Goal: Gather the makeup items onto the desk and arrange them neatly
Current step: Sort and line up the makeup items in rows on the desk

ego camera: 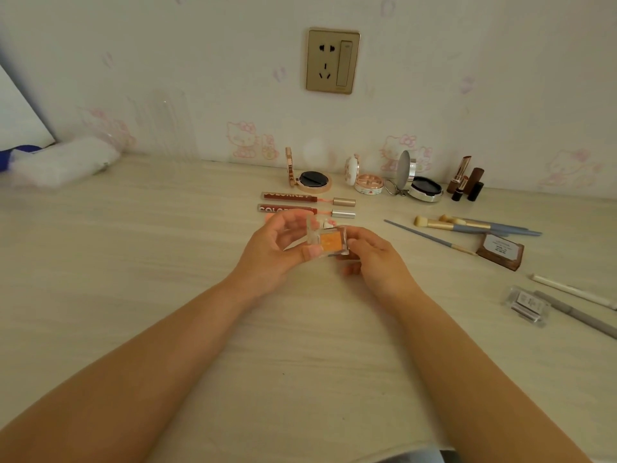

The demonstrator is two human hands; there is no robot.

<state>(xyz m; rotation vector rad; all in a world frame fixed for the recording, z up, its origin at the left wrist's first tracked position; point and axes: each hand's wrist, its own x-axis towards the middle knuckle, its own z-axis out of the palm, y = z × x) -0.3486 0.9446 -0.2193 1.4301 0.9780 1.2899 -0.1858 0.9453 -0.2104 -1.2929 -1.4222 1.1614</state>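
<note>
Both hands hold a small clear case with an orange eyeshadow pan point(331, 242) above the middle of the desk, its lid standing open. My left hand point(278, 249) grips the lid side, thumb on the front edge. My right hand point(374, 254) pinches the case's right side. Behind them lie two lip gloss tubes point(290, 197) with their wands pulled out. Along the wall stand three open compacts point(313, 182), point(367, 183), point(425, 188) and several lipsticks point(465, 182).
Makeup brushes point(467, 225) lie at the right, with a brown palette point(500, 251), a small clear case point(526, 304) and two pens point(574, 292) nearer the right edge. A white bundle point(63, 162) sits far left. A wall socket point(333, 60) is above.
</note>
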